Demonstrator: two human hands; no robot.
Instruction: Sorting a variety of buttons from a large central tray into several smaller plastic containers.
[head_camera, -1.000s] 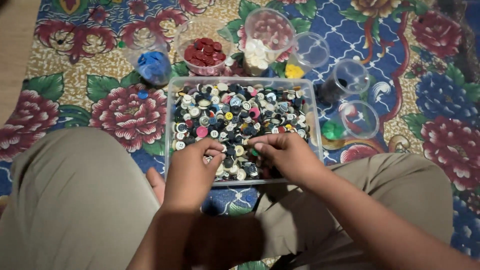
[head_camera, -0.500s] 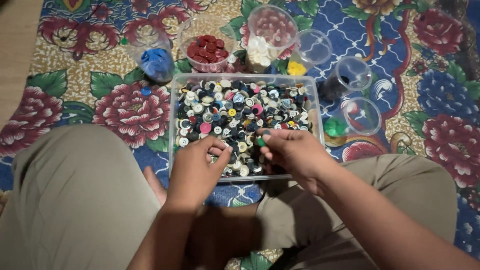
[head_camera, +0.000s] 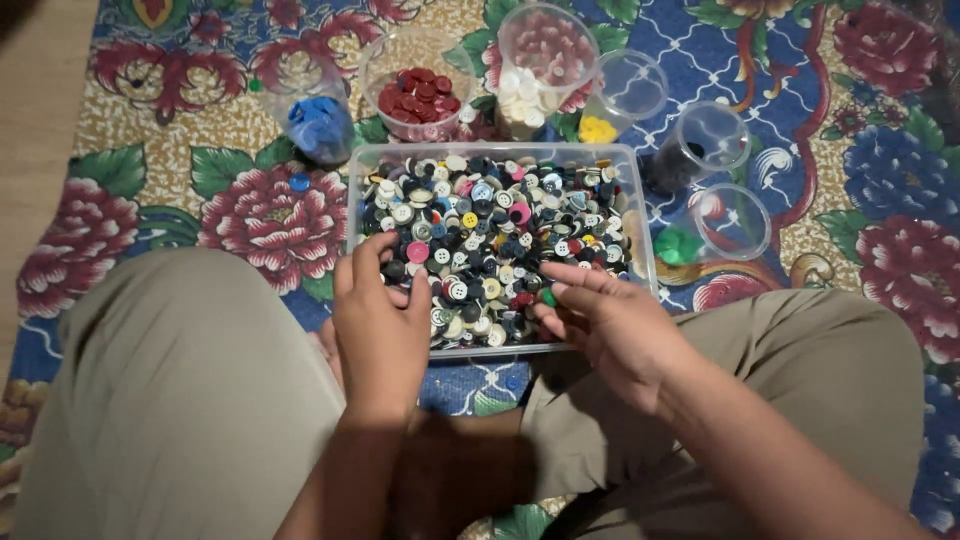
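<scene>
A clear plastic box full of mixed buttons stands on a floral mat in front of my knees. My left hand rests over the box's near left corner, its fingers spread and touching the buttons. At the near right part of the box my right hand pinches a small green button between thumb and fingers.
Clear cups stand behind and to the right of the box: blue buttons, red buttons, white buttons, yellow buttons, dark buttons and green buttons. One loose blue button lies on the mat.
Both hands have drawn back toward the box's near edge. The right hand now has a green button at its fingertips, and the left hand's fingers have spread over the buttons.
</scene>
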